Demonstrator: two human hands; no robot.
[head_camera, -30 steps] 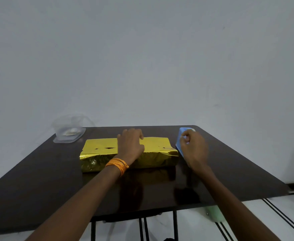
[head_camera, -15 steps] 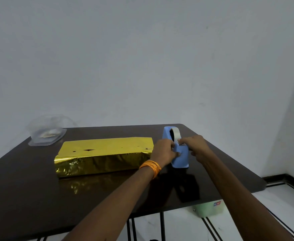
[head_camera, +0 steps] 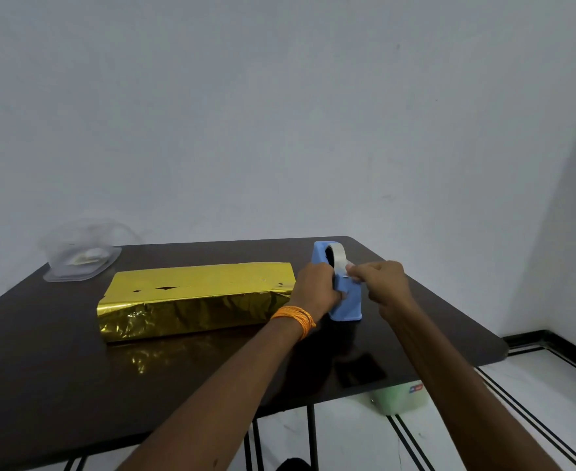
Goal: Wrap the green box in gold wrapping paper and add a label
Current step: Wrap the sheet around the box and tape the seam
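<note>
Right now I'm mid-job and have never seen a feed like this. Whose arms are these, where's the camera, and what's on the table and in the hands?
There is no machine here. These are a person's two bare arms, filmed by one wide-angle camera worn on their head, looking forward and down. It is the only view. On the dark table lies the gold-wrapped box, and a clear plastic container sits at the far left corner. The left hand, with an orange wristband, grips the blue tape dispenser, which stands just right of the box. The right hand pinches the tape end near the dispenser's top. No label is visible on the box.
</note>
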